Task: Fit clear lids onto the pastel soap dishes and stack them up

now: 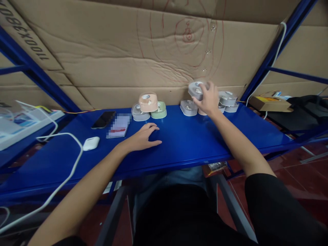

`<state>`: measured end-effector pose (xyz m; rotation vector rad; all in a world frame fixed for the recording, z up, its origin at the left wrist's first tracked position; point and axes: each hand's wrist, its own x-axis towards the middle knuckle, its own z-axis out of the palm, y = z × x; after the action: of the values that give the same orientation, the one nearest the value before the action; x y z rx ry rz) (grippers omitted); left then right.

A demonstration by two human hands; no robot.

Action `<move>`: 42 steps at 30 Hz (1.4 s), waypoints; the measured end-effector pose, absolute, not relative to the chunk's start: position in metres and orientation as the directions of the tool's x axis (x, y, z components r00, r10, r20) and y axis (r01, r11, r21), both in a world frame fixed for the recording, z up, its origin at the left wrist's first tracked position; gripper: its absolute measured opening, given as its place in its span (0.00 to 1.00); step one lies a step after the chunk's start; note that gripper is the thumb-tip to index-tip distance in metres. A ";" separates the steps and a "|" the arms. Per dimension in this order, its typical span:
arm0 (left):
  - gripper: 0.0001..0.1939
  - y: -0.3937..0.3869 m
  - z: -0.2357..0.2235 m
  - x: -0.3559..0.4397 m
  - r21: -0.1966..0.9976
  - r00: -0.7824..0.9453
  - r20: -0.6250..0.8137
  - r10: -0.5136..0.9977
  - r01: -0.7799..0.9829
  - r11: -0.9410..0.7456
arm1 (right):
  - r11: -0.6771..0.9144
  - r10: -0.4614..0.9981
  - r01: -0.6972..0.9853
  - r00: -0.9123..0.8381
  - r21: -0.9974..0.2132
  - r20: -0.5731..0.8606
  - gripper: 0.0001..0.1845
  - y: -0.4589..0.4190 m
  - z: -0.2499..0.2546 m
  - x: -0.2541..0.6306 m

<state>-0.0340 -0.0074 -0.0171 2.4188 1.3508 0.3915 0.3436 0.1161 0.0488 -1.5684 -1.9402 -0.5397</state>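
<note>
My right hand (208, 99) grips a grey plastic case with a clear lid (196, 89), above the right-hand group of similar cases. Beneath it stands a grey case (189, 108), and a peach case (202, 112) is partly hidden by my hand. Further right, another grey case (228, 98) rests on top of others. My left hand (143, 137) lies on the blue table, fingers apart and holding nothing. Behind it a peach case (148, 102) is stacked on a grey case (140, 112) and a green case (159, 110).
Left of my left hand are a phone with a lit screen (119, 125), a dark phone (103, 119) and a white earbud case (91, 143). A white cable (74, 167) crosses the table's left side. Cardboard (115, 68) walls the back between blue posts.
</note>
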 end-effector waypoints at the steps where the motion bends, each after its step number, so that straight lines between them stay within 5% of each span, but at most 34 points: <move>1: 0.38 -0.007 -0.017 -0.034 0.425 0.509 0.076 0.857 0.761 -0.490 | 0.233 0.756 0.971 -0.154 -0.043 0.636 0.40 0.113 0.045 0.333; 14: 0.38 -0.008 -0.017 -0.035 0.404 0.515 0.082 0.854 0.766 -0.500 | 0.112 0.758 0.992 -0.128 0.065 0.639 0.36 0.126 0.005 0.320; 26: 0.39 -0.007 -0.019 -0.034 0.403 0.518 0.089 0.851 0.763 -0.506 | 0.507 0.664 0.861 -0.415 0.034 0.622 0.37 0.101 0.015 0.243; 32: 0.38 -0.008 -0.016 -0.028 0.376 0.530 0.096 0.842 0.764 -0.524 | 0.578 0.691 0.814 -0.451 -0.058 0.565 0.44 0.098 0.015 0.165; 38: 0.41 -0.008 -0.016 -0.026 0.379 0.512 0.077 0.855 0.778 -0.500 | 0.651 0.632 0.746 -0.634 0.139 0.445 0.53 0.114 0.033 0.128; 42: 0.41 -0.009 -0.014 -0.026 0.380 0.512 0.073 0.856 0.779 -0.498 | 0.589 0.679 0.781 -0.618 0.209 0.397 0.42 0.113 0.038 0.113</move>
<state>-0.0259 -0.0091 -0.0144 2.4584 1.3709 0.3649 0.1129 0.1129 0.0383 -1.1981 -2.5448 -0.5319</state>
